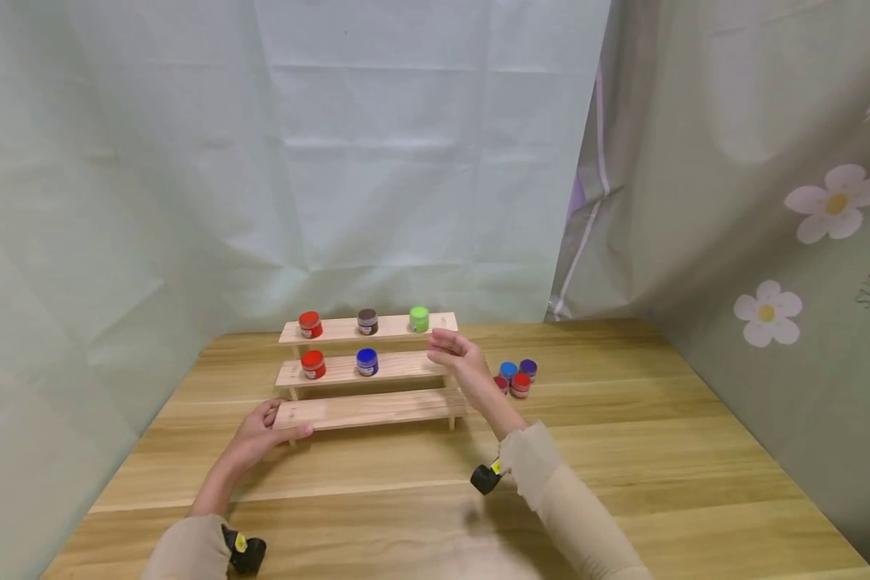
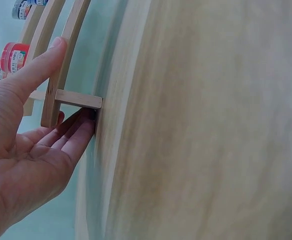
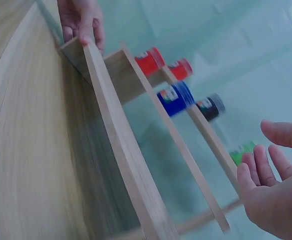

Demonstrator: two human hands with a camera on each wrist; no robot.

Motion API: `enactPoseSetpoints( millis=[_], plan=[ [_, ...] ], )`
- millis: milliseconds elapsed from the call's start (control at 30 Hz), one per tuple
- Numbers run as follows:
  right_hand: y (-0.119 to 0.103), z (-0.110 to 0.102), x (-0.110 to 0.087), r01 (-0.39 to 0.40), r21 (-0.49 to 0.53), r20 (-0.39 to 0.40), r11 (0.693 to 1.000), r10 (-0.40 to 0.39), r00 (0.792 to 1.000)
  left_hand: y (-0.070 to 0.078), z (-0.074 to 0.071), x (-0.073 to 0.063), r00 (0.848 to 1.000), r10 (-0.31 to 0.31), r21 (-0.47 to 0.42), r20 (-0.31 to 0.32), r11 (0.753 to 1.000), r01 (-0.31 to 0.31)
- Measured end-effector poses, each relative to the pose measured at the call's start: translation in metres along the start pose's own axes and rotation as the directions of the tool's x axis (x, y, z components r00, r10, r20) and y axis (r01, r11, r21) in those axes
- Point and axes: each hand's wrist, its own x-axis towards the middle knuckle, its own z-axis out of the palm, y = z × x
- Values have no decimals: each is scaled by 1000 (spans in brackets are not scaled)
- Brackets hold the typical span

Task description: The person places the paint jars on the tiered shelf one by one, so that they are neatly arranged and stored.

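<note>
A three-tier wooden stand (image 1: 373, 409) sits on the table. My left hand (image 1: 255, 435) grips the left end of its lowest tier; in the left wrist view, the thumb lies along the board and the fingers are beneath it, by the leg. My right hand (image 1: 467, 372) hovers at the right end of the middle tier, fingers loosely bent around nothing. Near it on the top tier is a green jar (image 1: 419, 320), partly hidden by fingers in the right wrist view. A red jar (image 1: 310, 325) and a dark jar (image 1: 367, 321) share that tier. On the middle one are another red jar (image 1: 313, 364) and a blue jar (image 1: 366, 362).
Right of the stand, several jars cluster on the wooden table (image 1: 623, 419), among them a light blue jar (image 1: 508, 370), a purple jar (image 1: 528, 368) and a red-lidded jar (image 1: 520, 385). Pale cloth (image 1: 406, 161) hangs behind, and a flowered curtain (image 1: 739, 201) at the right.
</note>
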Motion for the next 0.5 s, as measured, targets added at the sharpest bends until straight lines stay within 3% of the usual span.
enactPoseSetpoints(
  millis=[300, 500],
  plan=[
    [8, -53, -10, -28, 26, -109, 999, 30, 994, -1, 1, 0, 1000, 6, 1, 3, 1000, -6],
    [8, -82, -17, -50, 130, -166, 990, 71, 984, 0, 0, 0, 1000, 7, -1, 3, 1000, -7]
  ],
)
